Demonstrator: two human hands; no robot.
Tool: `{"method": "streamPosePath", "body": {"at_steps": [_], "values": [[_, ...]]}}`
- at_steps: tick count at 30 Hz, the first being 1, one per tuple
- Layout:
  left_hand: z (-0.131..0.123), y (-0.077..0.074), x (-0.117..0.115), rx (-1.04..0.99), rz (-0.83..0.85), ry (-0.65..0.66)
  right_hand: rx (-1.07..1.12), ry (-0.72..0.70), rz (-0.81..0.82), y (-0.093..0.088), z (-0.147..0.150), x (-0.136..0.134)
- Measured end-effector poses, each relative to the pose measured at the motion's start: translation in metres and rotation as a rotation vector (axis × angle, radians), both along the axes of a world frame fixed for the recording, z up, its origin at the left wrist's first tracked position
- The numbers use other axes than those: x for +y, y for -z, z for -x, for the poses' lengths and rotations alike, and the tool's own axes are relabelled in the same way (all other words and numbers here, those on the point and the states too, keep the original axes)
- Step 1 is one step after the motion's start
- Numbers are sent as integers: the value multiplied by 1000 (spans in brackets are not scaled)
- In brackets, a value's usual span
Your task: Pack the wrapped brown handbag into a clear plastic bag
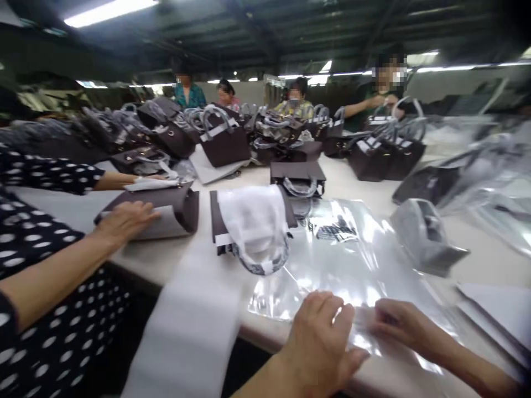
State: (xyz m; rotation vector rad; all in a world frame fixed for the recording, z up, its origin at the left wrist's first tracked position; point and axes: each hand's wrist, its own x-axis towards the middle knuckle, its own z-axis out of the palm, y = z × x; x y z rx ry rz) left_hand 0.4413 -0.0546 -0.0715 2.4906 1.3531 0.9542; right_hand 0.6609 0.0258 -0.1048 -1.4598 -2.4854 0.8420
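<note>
In the head view, the left hand [321,337] lies with bent fingers on the near edge of a clear plastic bag [348,260], which is flat on the white table [489,260]. The right hand [404,323] is just beside it on the same edge, and its fingers seem to pinch the plastic, but the picture is blurred there and I cannot tell how firmly it holds. The bag spreads away from both hands toward the middle of the table. Just beyond the left hand, a dark brown handbag [249,221] lies with a white cloth [255,221] over it. To the left of the left hand, a white foam sheet [186,337] hangs over the table edge. Further left, a co-worker in a dotted sleeve [45,171] presses a hand [124,221] on another brown bag [166,213]. Beyond the right hand lies a handbag wrapped in plastic [427,237].
</note>
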Motion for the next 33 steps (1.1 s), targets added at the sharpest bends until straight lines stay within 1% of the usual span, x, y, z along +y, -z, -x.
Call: {"method": "streamPosePath", "body": {"at_steps": [1, 2, 4, 7, 10, 14, 15, 16, 18, 19, 20, 21, 22, 23, 25, 27, 28, 30, 31, 33], "values": [[-13, 4, 8, 84, 128, -10, -19, -18, 24, -1, -18, -3], [-22, 8, 15, 165, 231, -23, -18, -39, 48, -1, -28, -3], [-29, 16, 27, 282, 346, -38, 30, -53, 75, -2, -31, 0], [-26, 20, 36, 343, 388, -73, 101, -80, 85, -6, -22, 7], [-24, 14, 41, 370, 413, -112, 141, -112, 85, -10, -21, 10], [-28, 7, 49, 390, 462, -104, 113, -148, 61, -11, -31, 7], [-28, 7, 52, 383, 477, -107, 87, -162, 11, -11, -32, 4], [-28, 8, 54, 368, 490, -115, 69, -182, -95, -11, -32, 0], [-26, 11, 57, 326, 509, -132, 66, -259, -440, -9, -28, -11], [-24, 12, 59, 302, 514, -136, 74, -319, -625, -7, -24, -18], [-23, 13, 60, 278, 514, -136, 81, -377, -777, -4, -18, -26], [-22, 13, 61, 254, 508, -132, 86, -417, -872, 0, -12, -34], [-22, 11, 62, 230, 494, -130, 85, -435, -904, 5, -5, -42], [-21, 7, 63, 205, 469, -135, 76, -429, -892, 11, 1, -49], [-20, -4, 67, 153, 382, -164, 28, -371, -804, 19, 11, -58], [-19, -20, 70, 116, 270, -183, -62, -358, -638, 19, 17, -59], [-19, -27, 71, 108, 214, -181, -127, -346, -530, 14, 20, -56], [-20, -39, 72, 118, 113, -155, -261, -253, -355, -1, 26, -44], [-21, -43, 71, 134, 65, -137, -321, -185, -309, -10, 29, -36], [-23, -46, 67, 177, -29, -97, -408, -37, -291, -26, 36, -15]]}}
